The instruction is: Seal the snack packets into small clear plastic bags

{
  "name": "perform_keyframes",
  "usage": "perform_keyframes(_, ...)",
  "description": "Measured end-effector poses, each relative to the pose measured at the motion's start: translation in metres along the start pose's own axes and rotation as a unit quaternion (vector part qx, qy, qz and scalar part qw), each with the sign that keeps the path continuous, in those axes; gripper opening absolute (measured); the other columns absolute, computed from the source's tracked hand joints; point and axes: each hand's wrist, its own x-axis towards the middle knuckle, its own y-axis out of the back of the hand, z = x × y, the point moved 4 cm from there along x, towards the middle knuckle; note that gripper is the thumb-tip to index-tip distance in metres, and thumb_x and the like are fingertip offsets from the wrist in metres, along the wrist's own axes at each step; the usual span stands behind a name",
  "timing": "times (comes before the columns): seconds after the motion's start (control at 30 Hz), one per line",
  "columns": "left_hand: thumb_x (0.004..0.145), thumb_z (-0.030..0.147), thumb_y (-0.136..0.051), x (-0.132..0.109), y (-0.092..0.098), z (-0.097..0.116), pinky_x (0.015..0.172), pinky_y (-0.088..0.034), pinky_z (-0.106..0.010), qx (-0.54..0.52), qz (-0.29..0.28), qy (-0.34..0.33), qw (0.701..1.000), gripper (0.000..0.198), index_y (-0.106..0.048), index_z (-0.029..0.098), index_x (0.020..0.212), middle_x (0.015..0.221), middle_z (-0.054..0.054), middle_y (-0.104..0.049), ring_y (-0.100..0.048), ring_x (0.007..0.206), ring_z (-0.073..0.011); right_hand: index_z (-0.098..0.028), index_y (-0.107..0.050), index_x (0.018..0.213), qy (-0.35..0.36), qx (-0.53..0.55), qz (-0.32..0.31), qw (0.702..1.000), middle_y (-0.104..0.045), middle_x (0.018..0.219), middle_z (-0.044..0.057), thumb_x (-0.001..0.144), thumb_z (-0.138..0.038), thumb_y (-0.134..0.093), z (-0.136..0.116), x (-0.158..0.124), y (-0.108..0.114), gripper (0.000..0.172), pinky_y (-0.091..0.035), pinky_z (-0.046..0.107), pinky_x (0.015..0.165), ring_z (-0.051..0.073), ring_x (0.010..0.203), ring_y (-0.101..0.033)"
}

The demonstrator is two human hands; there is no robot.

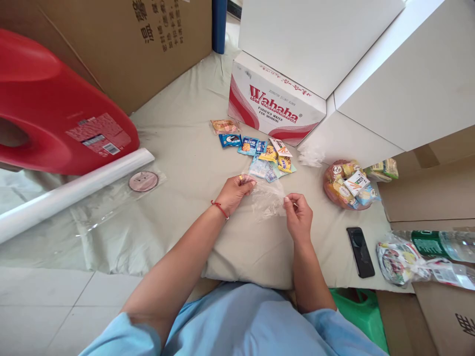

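A clear plastic bag (267,198) stretches between my two hands, low over the cloth-covered table. My left hand (234,192), with a red string at the wrist, pinches its upper left edge. Thumb and fingers of my right hand (298,211) close on its right edge. The bag looks thin and crumpled, and I cannot make out anything inside it. Just beyond it lie several small snack packets, among them a blue packet (248,145), a yellow packet (285,163) and a dark blue packet (230,140). A bread-like snack in clear wrap (224,126) lies behind them.
A Wahaha water carton (276,101) stands at the back. To the right are a bowl of snacks (330,190), a phone (360,252) and a plastic bottle (438,244). On the left lie a plastic roll (77,190) and a big red jug (55,109).
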Motion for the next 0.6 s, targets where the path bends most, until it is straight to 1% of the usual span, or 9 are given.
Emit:
perform_keyframes(0.07, 0.061, 0.049, -0.092, -0.001, -0.001, 0.003, 0.067, -0.044, -0.024, -0.001, -0.005, -0.019, 1.000, 0.043, -0.067, 0.017, 0.075, 0.073, 0.003, -0.060, -0.051, 0.069, -0.0102, -0.025, -0.063, 0.092, -0.072, 0.096, 0.016, 0.993, -0.062, 0.074, -0.003, 0.092, -0.051, -0.071, 0.006, -0.004, 0.005, 0.027, -0.050, 0.028, 0.062, 0.016, 0.069, -0.060)
perform_keyframes(0.17, 0.067, 0.056, -0.089, -0.005, -0.005, 0.007, 0.077, -0.049, -0.027, -0.001, -0.025, -0.028, 0.999, 0.047, -0.065, 0.018, 0.078, 0.081, 0.000, -0.064, -0.058, 0.080, -0.0131, -0.025, -0.058, 0.088, -0.159, 0.210, 0.023, 0.964, -0.055, 0.066, -0.006, 0.082, -0.055, -0.080, 0.017, -0.011, 0.011, 0.037, -0.042, 0.023, 0.047, 0.015, 0.063, -0.059)
perform_keyframes(0.2, 0.071, 0.060, -0.086, -0.007, -0.007, 0.007, 0.080, -0.051, -0.029, -0.005, -0.036, -0.025, 0.999, 0.048, -0.064, 0.018, 0.082, 0.086, -0.001, -0.066, -0.061, 0.084, -0.0147, -0.025, -0.057, 0.086, -0.183, 0.233, 0.026, 0.955, -0.053, 0.064, -0.007, 0.078, -0.055, -0.083, 0.021, -0.014, 0.012, 0.040, -0.038, 0.022, 0.044, 0.014, 0.059, -0.058)
perform_keyframes(0.27, 0.075, 0.064, -0.082, -0.010, -0.012, 0.004, 0.085, -0.055, -0.033, -0.010, -0.061, -0.018, 0.998, 0.052, -0.062, 0.020, 0.094, 0.104, -0.005, -0.067, -0.066, 0.097, -0.0182, -0.025, -0.056, 0.085, -0.216, 0.263, 0.035, 0.940, -0.052, 0.062, -0.008, 0.074, -0.054, -0.086, 0.027, -0.022, 0.012, 0.043, -0.036, 0.021, 0.042, 0.012, 0.054, -0.054)
perform_keyframes(0.33, 0.072, 0.059, -0.086, -0.013, -0.018, -0.003, 0.088, -0.058, -0.036, 0.021, -0.082, -0.027, 0.996, 0.059, -0.059, 0.023, 0.110, 0.126, -0.009, -0.062, -0.065, 0.111, -0.0218, -0.024, -0.055, 0.084, -0.222, 0.283, 0.048, 0.932, -0.051, 0.061, -0.008, 0.073, -0.052, -0.087, 0.030, -0.029, 0.012, 0.044, -0.038, 0.021, 0.044, 0.011, 0.052, -0.052)
perform_keyframes(0.4, 0.066, 0.046, -0.092, -0.015, -0.022, -0.011, 0.086, -0.060, -0.037, 0.105, -0.072, -0.059, 0.990, 0.071, -0.055, 0.024, 0.123, 0.139, -0.013, -0.053, -0.062, 0.119, -0.0247, -0.024, -0.055, 0.085, -0.209, 0.298, 0.059, 0.930, -0.052, 0.062, -0.009, 0.075, -0.051, -0.087, 0.031, -0.033, 0.012, 0.043, -0.041, 0.021, 0.048, 0.010, 0.052, -0.051)
perform_keyframes(0.47, 0.068, 0.034, -0.089, -0.017, -0.023, -0.020, 0.083, -0.062, -0.036, 0.208, -0.032, -0.099, 0.973, 0.073, -0.053, 0.022, 0.131, 0.142, -0.016, -0.047, -0.060, 0.118, -0.0256, -0.024, -0.056, 0.085, -0.194, 0.307, 0.072, 0.929, -0.053, 0.063, -0.008, 0.077, -0.051, -0.086, 0.032, -0.033, 0.012, 0.041, -0.041, 0.021, 0.050, 0.009, 0.053, -0.051)
perform_keyframes(0.53, 0.074, 0.027, -0.081, -0.019, -0.023, -0.026, 0.080, -0.063, -0.036, 0.290, 0.003, -0.134, 0.948, 0.068, -0.052, 0.020, 0.135, 0.139, -0.016, -0.047, -0.061, 0.111, -0.0237, -0.024, -0.056, 0.086, -0.187, 0.307, 0.089, 0.929, -0.053, 0.064, -0.008, 0.077, -0.051, -0.086, 0.033, -0.031, 0.013, 0.041, -0.041, 0.021, 0.052, 0.009, 0.054, -0.050)
perform_keyframes(0.6, 0.079, 0.025, -0.077, -0.023, -0.026, -0.029, 0.080, -0.063, -0.036, 0.352, 0.002, -0.164, 0.921, 0.068, -0.050, 0.020, 0.141, 0.137, -0.015, -0.048, -0.064, 0.102, -0.0208, -0.024, -0.055, 0.085, -0.187, 0.308, 0.107, 0.927, -0.051, 0.063, -0.009, 0.075, -0.050, -0.087, 0.035, -0.029, 0.016, 0.043, -0.041, 0.022, 0.053, 0.009, 0.055, -0.050)
